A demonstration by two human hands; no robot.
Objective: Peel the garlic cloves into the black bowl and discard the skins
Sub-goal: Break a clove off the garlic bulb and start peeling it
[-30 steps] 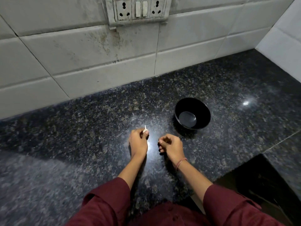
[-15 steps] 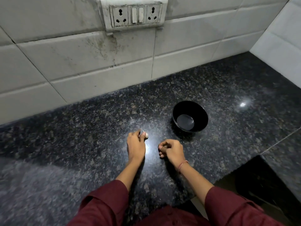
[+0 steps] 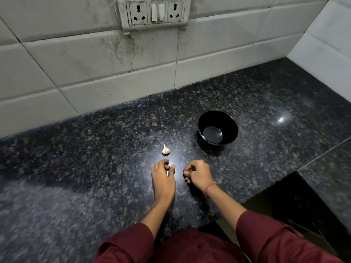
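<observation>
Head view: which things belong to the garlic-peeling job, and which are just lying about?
Part of the job:
- small white garlic bulb, lying loose
- round black bowl, empty
- left hand and right hand, just short of the bulb

Just there:
- speckled black granite counter
- white tiled wall
- white socket-and-switch plate

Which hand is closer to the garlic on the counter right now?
Left. The left hand lies just on the near side of the garlic, not touching; the right hand is farther off, also nearer the person but to the garlic's right.
</observation>
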